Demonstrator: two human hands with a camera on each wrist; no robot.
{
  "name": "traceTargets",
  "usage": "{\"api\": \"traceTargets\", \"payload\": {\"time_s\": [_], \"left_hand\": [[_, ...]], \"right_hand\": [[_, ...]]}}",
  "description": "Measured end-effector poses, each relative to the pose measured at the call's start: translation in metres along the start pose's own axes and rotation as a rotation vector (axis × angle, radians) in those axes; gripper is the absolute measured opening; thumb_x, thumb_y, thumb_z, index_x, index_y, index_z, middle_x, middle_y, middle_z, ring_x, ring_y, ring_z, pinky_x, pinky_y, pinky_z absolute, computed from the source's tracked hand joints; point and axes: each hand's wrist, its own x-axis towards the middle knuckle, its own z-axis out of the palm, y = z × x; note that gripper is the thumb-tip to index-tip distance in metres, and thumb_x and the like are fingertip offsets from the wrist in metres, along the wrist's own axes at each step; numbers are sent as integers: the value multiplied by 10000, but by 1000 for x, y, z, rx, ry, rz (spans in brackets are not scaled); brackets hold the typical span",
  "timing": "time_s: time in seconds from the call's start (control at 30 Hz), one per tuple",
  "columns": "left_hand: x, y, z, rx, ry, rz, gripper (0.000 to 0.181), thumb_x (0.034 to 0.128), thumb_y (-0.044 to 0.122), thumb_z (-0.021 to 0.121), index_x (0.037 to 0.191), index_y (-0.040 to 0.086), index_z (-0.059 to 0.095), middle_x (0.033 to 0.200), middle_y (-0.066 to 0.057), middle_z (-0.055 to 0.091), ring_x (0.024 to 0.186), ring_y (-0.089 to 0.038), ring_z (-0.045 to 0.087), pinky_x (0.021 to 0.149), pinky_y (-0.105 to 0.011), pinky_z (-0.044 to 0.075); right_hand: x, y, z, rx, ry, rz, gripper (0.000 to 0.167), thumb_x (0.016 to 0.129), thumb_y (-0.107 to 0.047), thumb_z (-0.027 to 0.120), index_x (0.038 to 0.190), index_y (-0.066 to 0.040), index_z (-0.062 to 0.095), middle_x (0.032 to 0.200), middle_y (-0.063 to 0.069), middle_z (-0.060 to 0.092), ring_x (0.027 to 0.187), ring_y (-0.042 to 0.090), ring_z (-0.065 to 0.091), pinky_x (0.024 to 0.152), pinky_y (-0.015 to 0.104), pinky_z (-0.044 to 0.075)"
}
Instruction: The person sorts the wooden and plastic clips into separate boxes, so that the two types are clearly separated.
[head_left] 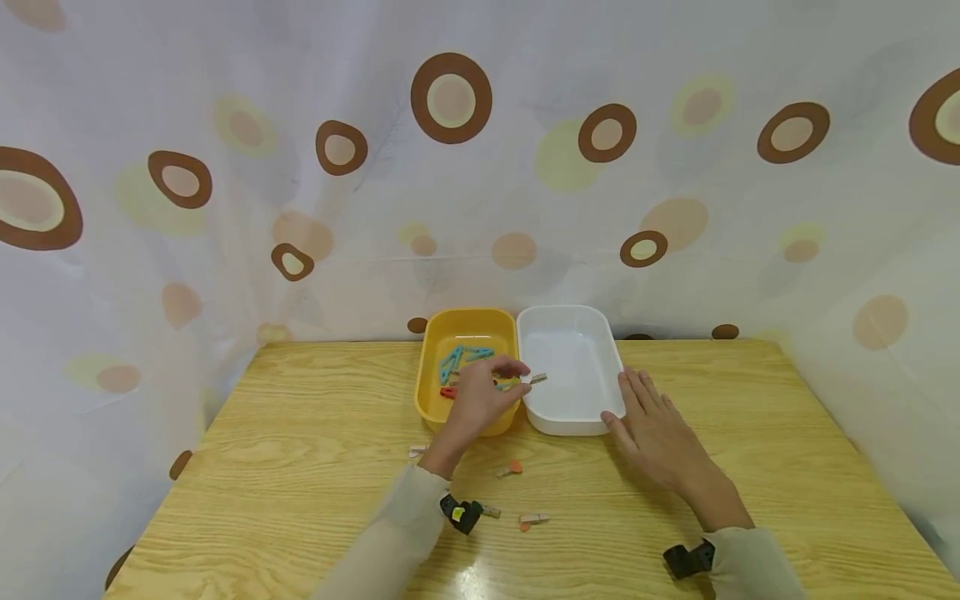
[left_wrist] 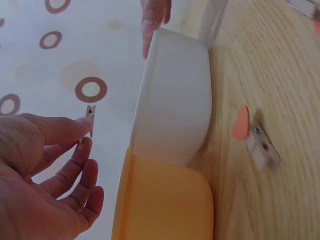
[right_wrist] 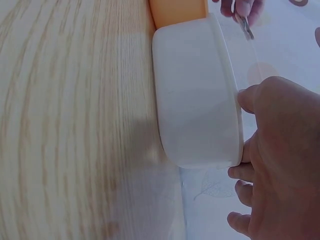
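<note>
My left hand (head_left: 483, 396) pinches a small wooden clothespin (head_left: 538, 378) between thumb and forefinger, raised above the touching rims of two tubs. In the left wrist view the clothespin (left_wrist: 90, 117) points upward, its other fingers loosely bent. Below the left hand, the yellow tub (head_left: 429, 392) contains blue clothespins (head_left: 452, 364) and a red one (head_left: 447, 392); the hand hides part of them. The white tub (head_left: 570, 427) stands against its right side, with a bare inside. My right hand (head_left: 660, 433) rests at its right near corner, thumb touching the rim and fingers extended along the outer side.
On the wooden table (head_left: 315, 467) in front of the tubs lie a clothespin with an orange heart (head_left: 510, 469), another with an orange piece (head_left: 534, 520), one beside the left wrist (head_left: 489, 510) and a pale one (head_left: 417, 451). A patterned sheet (head_left: 450, 208) hangs behind.
</note>
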Motion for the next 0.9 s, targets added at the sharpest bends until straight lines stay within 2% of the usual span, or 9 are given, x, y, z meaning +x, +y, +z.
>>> {"api": "traceTargets", "payload": {"time_s": [0.1, 0.23, 0.3, 0.5, 0.73, 0.9], "left_hand": [[10, 3, 9, 5, -15, -27, 132, 897, 81, 806, 1019, 42, 777, 988, -72, 744, 978, -320, 659, 883, -451, 545], [22, 7, 20, 40, -22, -47, 123, 897, 118, 815, 1008, 74, 785, 968, -26, 731, 932, -226, 641, 812, -287, 525], [27, 8, 24, 58, -22, -42, 123, 893, 129, 822, 1000, 80, 786, 955, -14, 736, 919, -207, 647, 796, -241, 509], [41, 4, 36, 49, -28, -34, 114, 883, 103, 828, 983, 67, 788, 928, -26, 747, 922, -236, 669, 811, -247, 513], [51, -2, 49, 59, -76, -39, 108, 890, 111, 823, 987, 80, 788, 935, 9, 744, 897, -142, 630, 838, -224, 515], [53, -2, 53, 78, -124, -47, 119, 916, 95, 794, 1029, 63, 778, 989, -15, 742, 975, -212, 639, 861, -229, 513]], "right_hand": [[0, -1, -1, 3, 1, -1, 751, 1109, -442, 370, 1588, 108, 191, 1657, 295, 170, 1531, 470, 140, 1150, 702, 215], [1, -1, -2, 2, 3, 0, 749, 1108, -439, 377, 1586, 109, 199, 1652, 299, 185, 1528, 473, 150, 1147, 702, 222], [1, -2, -2, 1, 3, 1, 748, 1109, -440, 376, 1586, 109, 200, 1652, 299, 185, 1527, 474, 152, 1145, 704, 224], [0, -2, -1, 21, 20, -4, 745, 1105, -431, 398, 1580, 114, 218, 1648, 302, 193, 1523, 480, 162, 1133, 713, 237], [1, -2, -1, 12, 8, 8, 753, 1106, -445, 387, 1586, 106, 207, 1656, 288, 188, 1531, 466, 146, 1150, 698, 221], [0, -2, -2, 8, -6, 13, 752, 1108, -446, 377, 1590, 102, 195, 1663, 284, 165, 1532, 467, 142, 1151, 695, 224]]}}
